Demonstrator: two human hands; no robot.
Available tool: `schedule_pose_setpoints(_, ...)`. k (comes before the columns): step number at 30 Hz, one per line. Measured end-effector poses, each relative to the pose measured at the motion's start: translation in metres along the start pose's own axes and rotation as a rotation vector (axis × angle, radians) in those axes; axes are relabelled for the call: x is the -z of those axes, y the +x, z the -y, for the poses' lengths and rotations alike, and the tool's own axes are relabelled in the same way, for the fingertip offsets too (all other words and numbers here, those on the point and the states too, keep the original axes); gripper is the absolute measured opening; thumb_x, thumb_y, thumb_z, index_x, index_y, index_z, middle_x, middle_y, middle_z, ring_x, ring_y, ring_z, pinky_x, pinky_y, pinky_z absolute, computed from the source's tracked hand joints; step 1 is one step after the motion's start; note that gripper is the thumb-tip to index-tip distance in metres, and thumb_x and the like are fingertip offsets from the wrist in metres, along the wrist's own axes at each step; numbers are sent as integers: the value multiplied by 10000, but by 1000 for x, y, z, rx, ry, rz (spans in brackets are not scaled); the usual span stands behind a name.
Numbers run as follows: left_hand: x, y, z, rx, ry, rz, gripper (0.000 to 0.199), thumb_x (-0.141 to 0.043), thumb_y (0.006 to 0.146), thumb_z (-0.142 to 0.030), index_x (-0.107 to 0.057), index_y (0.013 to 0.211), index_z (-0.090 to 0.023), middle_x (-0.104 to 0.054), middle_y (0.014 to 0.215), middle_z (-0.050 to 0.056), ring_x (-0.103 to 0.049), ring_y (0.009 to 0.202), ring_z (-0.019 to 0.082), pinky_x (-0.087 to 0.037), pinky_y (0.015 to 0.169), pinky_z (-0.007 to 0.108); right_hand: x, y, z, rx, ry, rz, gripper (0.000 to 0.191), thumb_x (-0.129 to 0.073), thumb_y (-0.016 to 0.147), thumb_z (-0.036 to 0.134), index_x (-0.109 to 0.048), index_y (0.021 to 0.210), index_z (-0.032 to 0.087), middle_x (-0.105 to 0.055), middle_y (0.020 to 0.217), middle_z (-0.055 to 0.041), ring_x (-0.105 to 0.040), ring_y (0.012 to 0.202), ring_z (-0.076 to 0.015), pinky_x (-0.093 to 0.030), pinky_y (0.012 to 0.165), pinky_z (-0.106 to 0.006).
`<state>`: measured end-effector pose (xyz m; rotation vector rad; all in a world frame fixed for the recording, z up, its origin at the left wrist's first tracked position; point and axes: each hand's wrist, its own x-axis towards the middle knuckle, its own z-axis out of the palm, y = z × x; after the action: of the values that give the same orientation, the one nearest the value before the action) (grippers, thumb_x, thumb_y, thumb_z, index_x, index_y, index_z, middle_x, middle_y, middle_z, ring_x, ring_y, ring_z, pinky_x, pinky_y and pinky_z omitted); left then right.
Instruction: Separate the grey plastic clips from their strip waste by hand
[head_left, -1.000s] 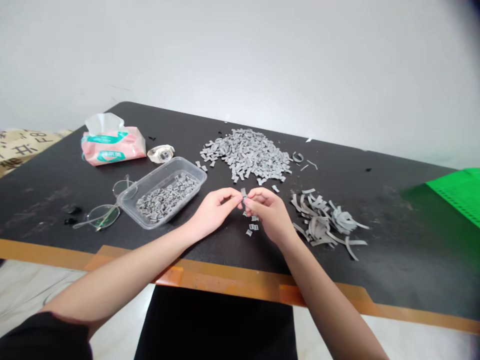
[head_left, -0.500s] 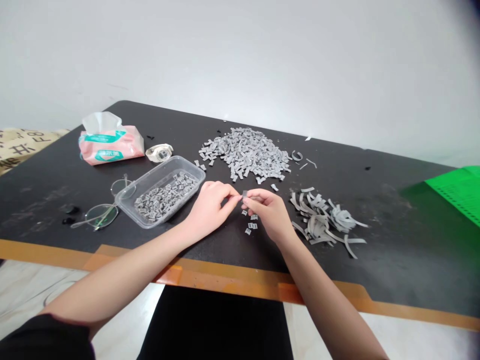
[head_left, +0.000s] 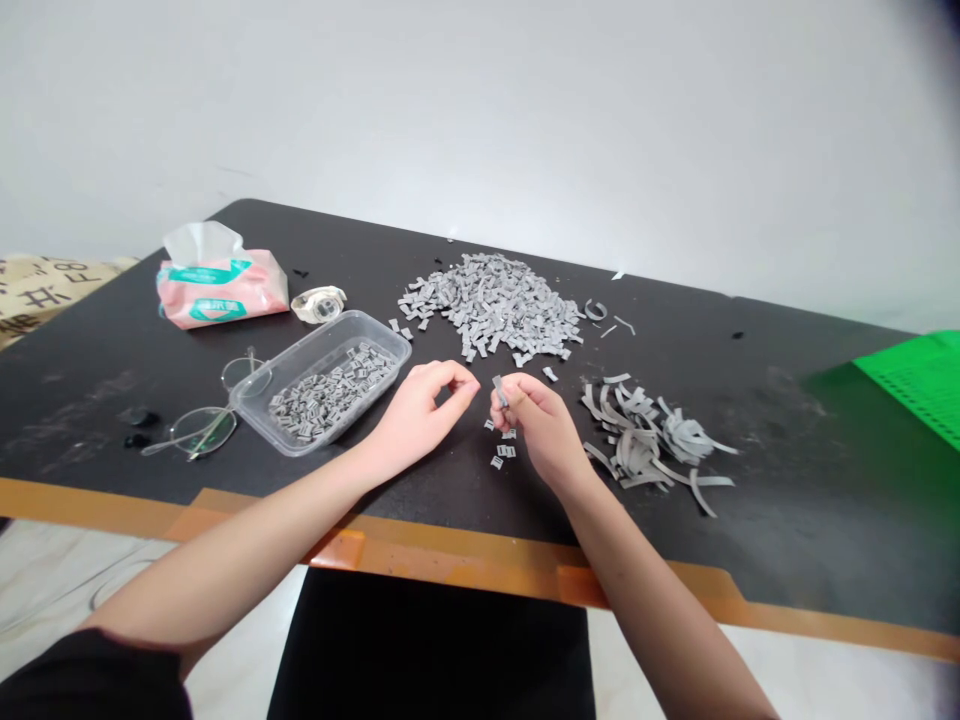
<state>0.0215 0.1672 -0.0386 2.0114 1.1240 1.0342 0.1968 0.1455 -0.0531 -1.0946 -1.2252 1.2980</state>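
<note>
My right hand [head_left: 536,415] pinches a small grey strap piece [head_left: 500,390] between thumb and fingers; one end sticks up past the fingertips. My left hand [head_left: 427,405] is a short way to the left, its thumb and forefinger tips pressed together; whether anything tiny sits between them I cannot make out. Under the right hand several small grey buckle-like pieces [head_left: 505,452] lie on the black table [head_left: 442,500]. Beside the left hand stands a clear plastic tub [head_left: 259,420] partly filled with small grey slotted pieces [head_left: 330,395].
Behind the hands is a heaped pile of grey strap pieces [head_left: 499,305]. To the right lie loose curled grey strips [head_left: 637,440] and a green sheet [head_left: 915,375]. On the left are eyeglasses [head_left: 202,432], a white watch [head_left: 321,305] and a tissue pack [head_left: 225,290].
My hands have come apart: their fingertips met around the grey piece before. Now the right hand alone keeps it, tilted more upright, and the left fingertips are slightly to the left.
</note>
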Motion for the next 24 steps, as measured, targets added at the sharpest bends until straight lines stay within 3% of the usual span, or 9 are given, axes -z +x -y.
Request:
schedule_pose_setpoints(5, 1, 1, -1, 39, -73, 48, 207, -534, 939, -311, -635, 808, -186, -682, 816, 10, -608, 815, 174, -431, 833, 313, 1, 1, 0, -71, 52, 3, 311, -639, 890, 395, -606, 668, 179, -545, 543, 40, -467, 496, -84, -334, 532, -239)
schedule_pose_setpoints(11, -2, 2, 2, 216, -340, 271, 243, -635, 872, -400, -651, 783, -174, -674, 787, 17, -599, 773, 175, -456, 776, 307, 1, 3, -1, -131, 85, -14, 250, -776, 756, 386, -655, 707, 173, -615, 563, 32, -494, 454, -84, -339, 486, -233)
schedule_pose_setpoints(17, -3, 4, 8, 278, -490, 162, 244, -676, 836, -391, -623, 754, -167, -679, 762, 13, -609, 769, 167, -460, 786, 303, 7, 4, 3, -178, 165, 99, 256, -814, 721, 332, -761, 905, 162, -687, 655, 6, -575, 597, -105, -436, 603, -246)
schedule_pose_setpoints(24, 3, 5, 3, 89, -190, 115, 160, -612, 870, -309, -668, 794, -179, -682, 803, 13, -608, 798, 174, -470, 799, 301, 10, 5, 8, -260, 184, 74, 278, -864, 637, 331, -764, 830, 158, -689, 660, -8, -552, 594, -116, -421, 609, -274)
